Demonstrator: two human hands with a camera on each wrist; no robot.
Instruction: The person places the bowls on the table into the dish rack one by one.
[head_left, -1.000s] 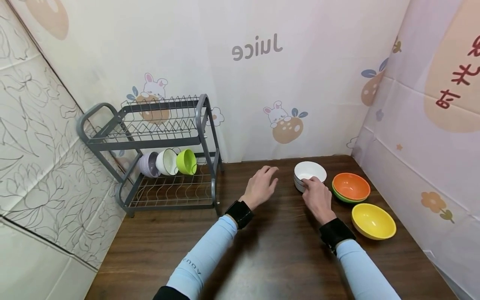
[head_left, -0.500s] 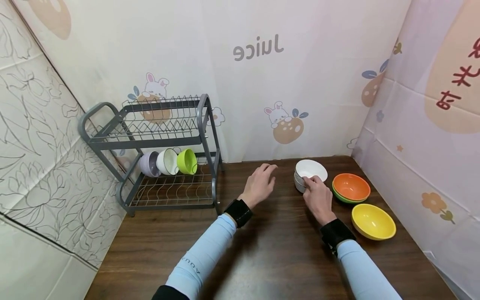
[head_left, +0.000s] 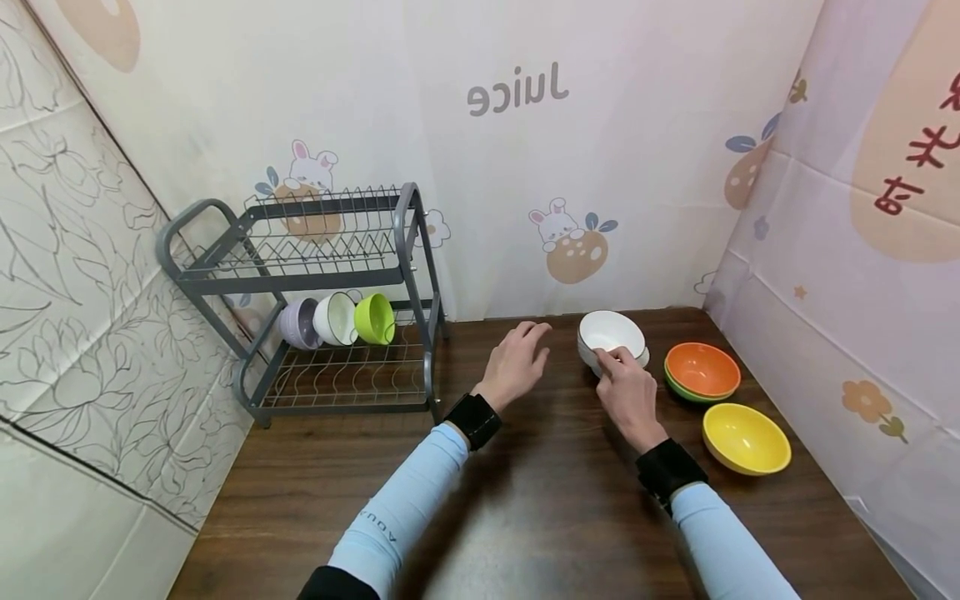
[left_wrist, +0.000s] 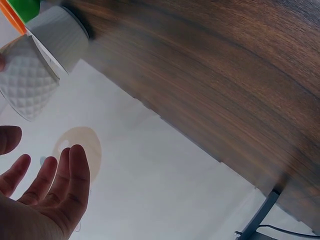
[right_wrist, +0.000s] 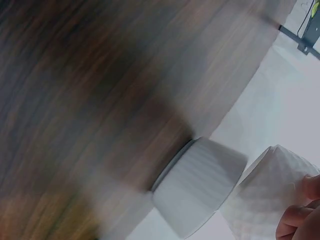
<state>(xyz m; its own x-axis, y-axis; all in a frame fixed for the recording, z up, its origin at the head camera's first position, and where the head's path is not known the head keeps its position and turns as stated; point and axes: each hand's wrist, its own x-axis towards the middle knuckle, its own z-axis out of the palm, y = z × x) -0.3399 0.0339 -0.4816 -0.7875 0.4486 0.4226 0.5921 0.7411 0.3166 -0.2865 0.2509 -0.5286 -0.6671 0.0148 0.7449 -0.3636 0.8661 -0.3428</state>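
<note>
My right hand pinches the near rim of a white bowl with a diamond-textured outside. This bowl is raised and tilted off a second white bowl, smooth-sided, which stands on the table beneath it. In the head view the held bowl hides most of the lower one. My left hand hovers to the left of the bowls, holding nothing, its fingers loosely bent. The left wrist view shows the textured bowl some way beyond its fingertips.
An orange bowl nested in a green one and a yellow bowl stand at the right. A grey two-tier dish rack at the left holds purple, white and lime-green bowls on its lower tier. Walls border the table.
My right hand has lifted the upper white bowl off the lower one and shifted it slightly left. The left hand has barely moved.
</note>
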